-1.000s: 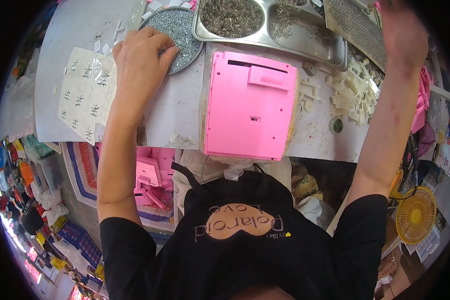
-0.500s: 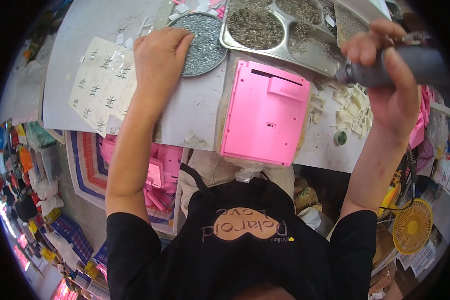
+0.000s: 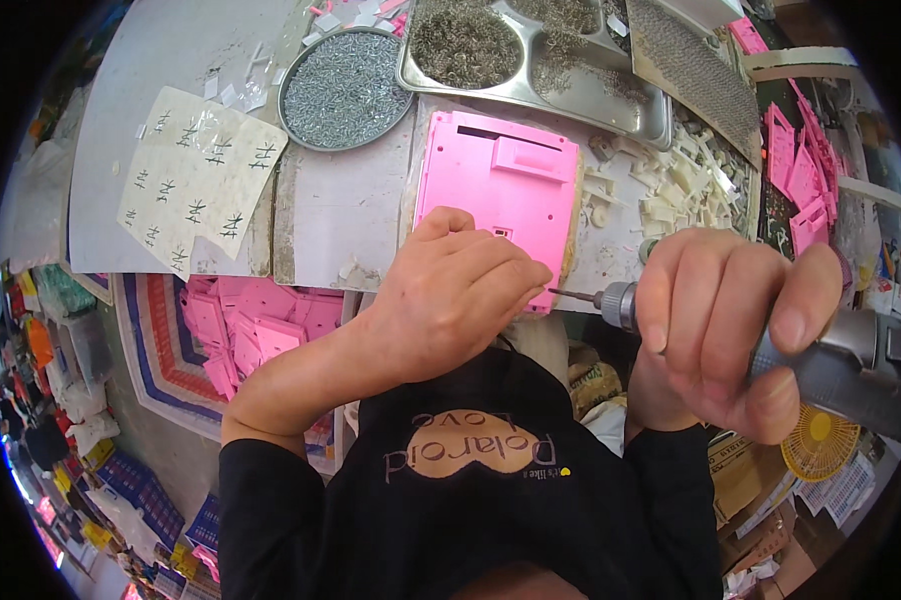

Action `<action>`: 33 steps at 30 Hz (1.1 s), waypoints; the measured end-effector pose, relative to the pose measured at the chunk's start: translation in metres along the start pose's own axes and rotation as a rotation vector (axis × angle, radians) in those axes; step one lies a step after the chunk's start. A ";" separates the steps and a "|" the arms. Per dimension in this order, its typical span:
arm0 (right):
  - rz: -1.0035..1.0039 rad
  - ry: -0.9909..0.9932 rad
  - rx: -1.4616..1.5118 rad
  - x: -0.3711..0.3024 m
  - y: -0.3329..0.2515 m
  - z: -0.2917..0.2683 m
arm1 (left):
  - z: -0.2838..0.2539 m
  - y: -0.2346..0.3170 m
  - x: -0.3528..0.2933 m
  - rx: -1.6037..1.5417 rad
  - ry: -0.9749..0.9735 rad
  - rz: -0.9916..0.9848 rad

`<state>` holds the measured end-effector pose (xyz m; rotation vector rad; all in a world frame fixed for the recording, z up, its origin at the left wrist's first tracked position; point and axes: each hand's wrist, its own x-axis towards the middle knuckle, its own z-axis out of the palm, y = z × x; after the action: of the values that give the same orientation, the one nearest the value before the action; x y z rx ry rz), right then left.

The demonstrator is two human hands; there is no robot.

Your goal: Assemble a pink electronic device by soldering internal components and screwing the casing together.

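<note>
A pink plastic housing (image 3: pixel 496 180) lies on the workbench before me, with a slot and a raised block near its far end. My left hand (image 3: pixel 461 295) rests over its near part, thumb and fingers pinched at the near right corner; whatever they hold is hidden. In my right hand (image 3: pixel 726 320) is a grey electric screwdriver (image 3: pixel 846 385), lying sideways. Its thin bit points left and ends at my left fingertips, beside the housing's corner. A round metal tray (image 3: pixel 346 90) of small silvery screws stands beyond the left hand.
A metal tray (image 3: pixel 581 110) with compartments of small dark metal parts stands at the far side. White plastic pieces (image 3: pixel 696 195) are heaped right of the housing. A marked paper sheet (image 3: pixel 176 190) lies at left. Pink parts (image 3: pixel 256 325) fill a striped bag below the bench edge.
My left hand has come from the screw tray to the housing's near right corner. My right hand has brought the screwdriver down and nearer, its bit now at the left fingertips.
</note>
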<state>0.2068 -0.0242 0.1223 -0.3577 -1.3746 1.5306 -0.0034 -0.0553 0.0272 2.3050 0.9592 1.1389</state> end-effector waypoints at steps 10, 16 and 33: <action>-0.003 -0.005 0.015 -0.002 0.010 0.002 | -0.010 -0.001 0.005 0.042 -0.132 0.054; 0.011 -0.023 0.016 -0.002 0.014 0.003 | -0.010 -0.005 0.009 0.038 -0.154 0.117; 0.067 0.167 -0.018 -0.065 0.034 0.001 | -0.008 -0.034 0.000 0.051 -0.130 -0.114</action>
<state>0.2193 -0.0724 0.0679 -0.5355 -1.2568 1.5083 -0.0239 -0.0316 0.0117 2.3005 1.0661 0.9175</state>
